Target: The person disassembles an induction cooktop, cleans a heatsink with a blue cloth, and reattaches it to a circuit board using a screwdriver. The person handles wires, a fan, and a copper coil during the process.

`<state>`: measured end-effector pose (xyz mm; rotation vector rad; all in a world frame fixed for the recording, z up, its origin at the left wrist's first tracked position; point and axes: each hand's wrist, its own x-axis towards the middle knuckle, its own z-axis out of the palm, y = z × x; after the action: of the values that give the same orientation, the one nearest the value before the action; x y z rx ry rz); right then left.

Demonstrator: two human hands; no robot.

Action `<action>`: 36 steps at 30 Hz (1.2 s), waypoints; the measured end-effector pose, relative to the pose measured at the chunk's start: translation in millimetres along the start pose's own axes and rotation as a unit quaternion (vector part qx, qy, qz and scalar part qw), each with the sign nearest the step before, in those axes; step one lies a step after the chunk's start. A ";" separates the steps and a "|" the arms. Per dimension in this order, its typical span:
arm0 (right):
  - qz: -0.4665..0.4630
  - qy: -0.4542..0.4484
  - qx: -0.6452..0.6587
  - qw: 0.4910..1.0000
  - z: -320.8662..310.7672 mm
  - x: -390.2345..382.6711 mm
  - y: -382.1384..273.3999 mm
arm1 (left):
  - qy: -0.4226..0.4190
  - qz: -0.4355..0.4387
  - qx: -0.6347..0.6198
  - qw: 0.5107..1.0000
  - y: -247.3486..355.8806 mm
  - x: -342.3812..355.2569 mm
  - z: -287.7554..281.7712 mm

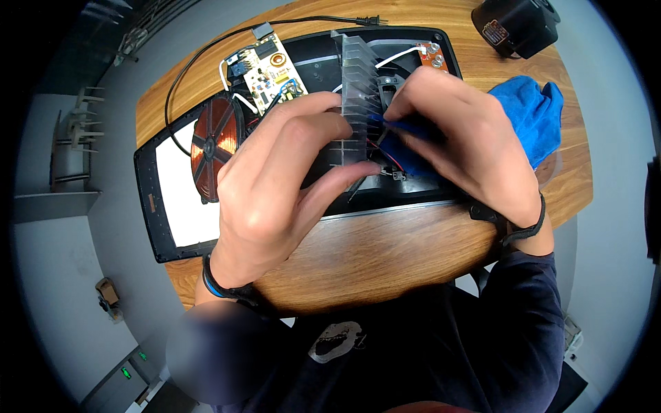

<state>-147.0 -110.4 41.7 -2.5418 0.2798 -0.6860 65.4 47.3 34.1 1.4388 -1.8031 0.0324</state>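
Note:
My left hand [279,172] grips a grey finned metal heatsink [354,82], standing upright on its side, with fingers and thumb along it. My right hand [468,138] is closed at the heatsink's right side, pinching a thin blue piece [396,125] whose nature I cannot make out. Dark blue material and thin red and black wires lie below these fingers, partly hidden. Beneath is an open black appliance housing [330,48], with a copper coil [206,151] at left, a circuit board [265,72] behind my left hand and a small orange board [432,56] at back right.
The housing rests on a wooden table [310,255], beside a white panel in a black frame [182,203]. A blue cloth [527,113] lies at right, a black object [513,27] at back right. A black power cord [317,20] runs along the back.

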 end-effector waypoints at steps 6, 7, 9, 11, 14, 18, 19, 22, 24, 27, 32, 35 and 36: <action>-0.037 0.064 0.021 0.997 -0.5 -1.5 -11.2 | -0.028 -0.016 0.013 0.999 -1.5 -0.7 -2.2; -0.040 0.066 0.023 0.997 0.6 -2.2 -11.4 | -0.030 -0.014 0.012 0.999 -1.5 -0.8 -1.7; -0.048 0.067 0.021 0.996 2.2 -3.3 -10.3 | -0.032 -0.012 0.009 0.999 -0.8 -0.8 -1.0; -0.052 0.065 0.015 0.996 3.3 -3.9 -9.0 | -0.032 -0.010 0.005 0.999 0.4 -0.8 -0.1; -0.051 0.065 0.010 0.997 3.1 -3.5 -10.3 | -0.025 -0.011 0.007 1.000 1.2 -0.6 0.1; -0.052 0.051 0.022 0.997 1.6 -3.3 -10.4 | -0.024 -0.017 -0.006 1.000 0.3 -3.0 1.2; -0.050 0.042 0.034 0.997 1.8 -2.6 -9.3 | -0.023 -0.019 -0.011 0.999 -0.1 -4.1 2.1; -0.057 0.026 0.040 0.997 2.8 -1.2 -5.7 | -0.029 -0.022 -0.026 0.999 -0.8 -4.7 4.1; -0.059 0.033 0.033 0.997 3.3 -1.5 -6.4 | -0.035 -0.023 -0.029 0.999 -1.3 -5.0 4.1; -0.055 0.049 0.029 0.997 3.8 -1.8 -9.8 | -0.038 -0.020 -0.028 0.999 -1.8 -5.6 3.2; -0.006 -0.025 0.037 0.999 1.6 0.3 -5.6 | -0.022 -0.027 -0.033 0.999 -2.1 -7.4 1.1; 0.025 -0.049 0.005 0.998 2.2 -3.7 -2.1 | -0.015 -0.030 -0.034 0.999 -2.3 -6.2 0.2; 0.015 -0.026 0.005 1.000 2.3 -2.3 -2.9 | -0.017 -0.037 -0.030 0.999 -2.4 -7.1 -0.1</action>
<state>-147.6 -106.3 40.5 -2.5364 0.2947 -0.6078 67.6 52.2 28.9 1.4691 -1.7618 -0.0828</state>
